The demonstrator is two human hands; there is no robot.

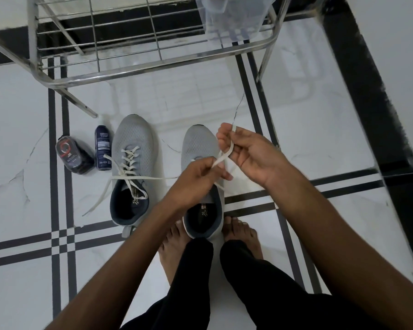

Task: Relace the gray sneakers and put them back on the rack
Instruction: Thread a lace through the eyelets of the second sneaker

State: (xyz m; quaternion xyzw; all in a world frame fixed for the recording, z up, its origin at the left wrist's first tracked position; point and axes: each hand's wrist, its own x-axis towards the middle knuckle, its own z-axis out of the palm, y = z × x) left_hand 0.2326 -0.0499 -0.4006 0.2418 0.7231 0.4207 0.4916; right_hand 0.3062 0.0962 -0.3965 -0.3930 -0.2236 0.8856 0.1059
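Left sneaker (131,172): laced through its eyelets, ends left untied on the floor. Right sneaker (202,186), near the feet: its white lace (221,158) is pinched by the left hand (198,178) and right hand (246,154); lacing appears unfinished. The rack (153,65), far, is not yet restocked.

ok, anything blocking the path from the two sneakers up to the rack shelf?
Nothing visible. Both gray sneakers sit on the floor before the rack; its wire shelf is bare there, with a plastic container at its right end.
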